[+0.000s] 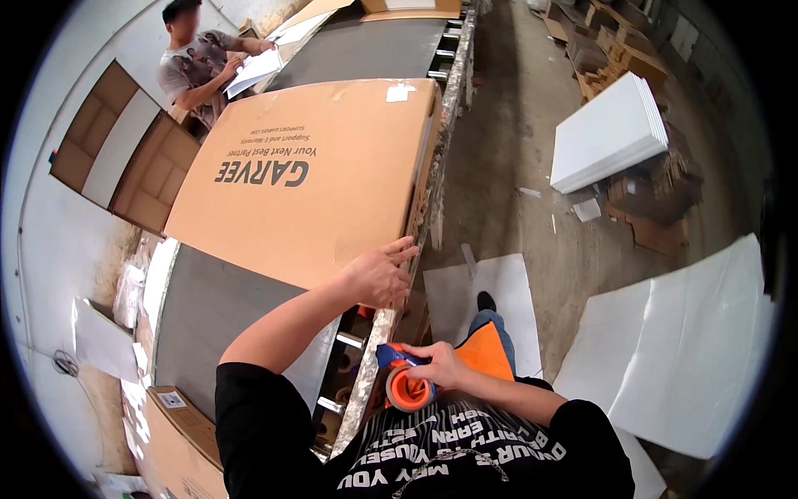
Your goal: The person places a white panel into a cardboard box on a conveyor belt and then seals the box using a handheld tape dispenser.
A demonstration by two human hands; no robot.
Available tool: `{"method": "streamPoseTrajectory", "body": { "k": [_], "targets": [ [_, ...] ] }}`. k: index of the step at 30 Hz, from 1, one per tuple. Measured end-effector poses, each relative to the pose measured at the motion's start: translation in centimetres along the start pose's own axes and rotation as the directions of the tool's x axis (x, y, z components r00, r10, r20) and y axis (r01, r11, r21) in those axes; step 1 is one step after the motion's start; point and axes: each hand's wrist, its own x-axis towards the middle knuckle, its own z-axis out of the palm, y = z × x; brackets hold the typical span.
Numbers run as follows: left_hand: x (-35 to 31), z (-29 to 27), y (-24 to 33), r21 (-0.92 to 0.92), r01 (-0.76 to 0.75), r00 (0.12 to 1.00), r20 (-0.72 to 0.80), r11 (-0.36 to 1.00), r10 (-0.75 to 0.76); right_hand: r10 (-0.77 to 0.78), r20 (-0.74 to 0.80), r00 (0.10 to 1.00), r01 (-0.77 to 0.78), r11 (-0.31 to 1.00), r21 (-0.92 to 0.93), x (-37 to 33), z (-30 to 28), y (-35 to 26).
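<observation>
A large flat brown cardboard box (357, 212) with dark printing lies on the conveyor in front of me. My left hand (384, 274) rests at its near right corner, fingers stretched out over the edge. Close to my body, beside the conveyor's side rail, my right hand (442, 366) is closed around a tape dispenser (407, 387). The dispenser is orange and blue, with a tape roll on it. A small white label (400, 93) sits near the box's far right corner.
The grey conveyor belt (224, 308) runs away from me, with a chipped side rail (366, 391). Another person (199, 71) stands at the far left holding white papers (256, 71). White panels (611, 133) lean on cardboard at the right; a white sheet (665, 349) lies nearer.
</observation>
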Motion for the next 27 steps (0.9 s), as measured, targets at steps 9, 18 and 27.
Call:
{"method": "streamPoseTrajectory", "body": {
  "k": [9, 18, 27],
  "targets": [
    [-2.9, 2.8, 2.5, -0.085, -0.080, 0.985, -0.163, 0.993, 0.066, 0.086, -0.133, 0.987, -0.143, 0.844, -0.517, 8.2, 5.7, -5.3],
    [-4.5, 5.3, 3.1, -0.208, 0.264, 0.915, -0.255, 0.942, -0.313, 0.138, 0.062, 0.988, -0.150, 0.951, 0.269, 0.1, 1.0, 5.2],
    [-4.3, 4.4, 3.5, -0.214, 0.267, 0.874, -0.357, 0.940, -0.330, -0.031, -0.238, 0.971, 0.132, 0.897, 0.421, 4.8, -1.3, 2.8]
  ]
}}
